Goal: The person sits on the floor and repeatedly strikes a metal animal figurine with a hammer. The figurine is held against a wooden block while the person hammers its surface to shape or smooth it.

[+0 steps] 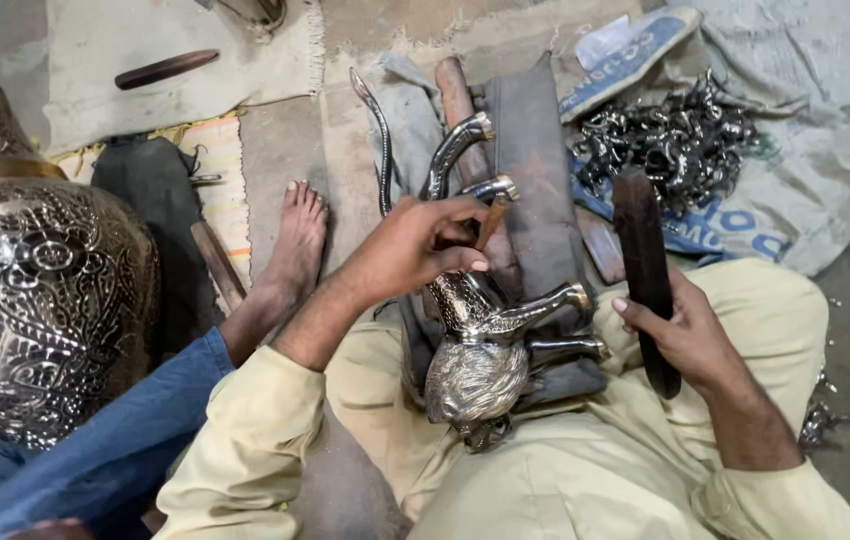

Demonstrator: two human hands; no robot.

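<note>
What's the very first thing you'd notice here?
Probably the shiny engraved silver animal figure lying in the person's lap, steadied by the left hand, which also holds a small tool. The right hand grips a dark wooden bat. At far left stands a big engraved metal vase.

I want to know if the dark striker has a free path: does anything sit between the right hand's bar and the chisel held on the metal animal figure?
Nothing visible does. The right hand holds the dark bar beside the engraved metal animal figure; only the grey cloth lies beneath the gap to the chisel in the left hand.
</note>
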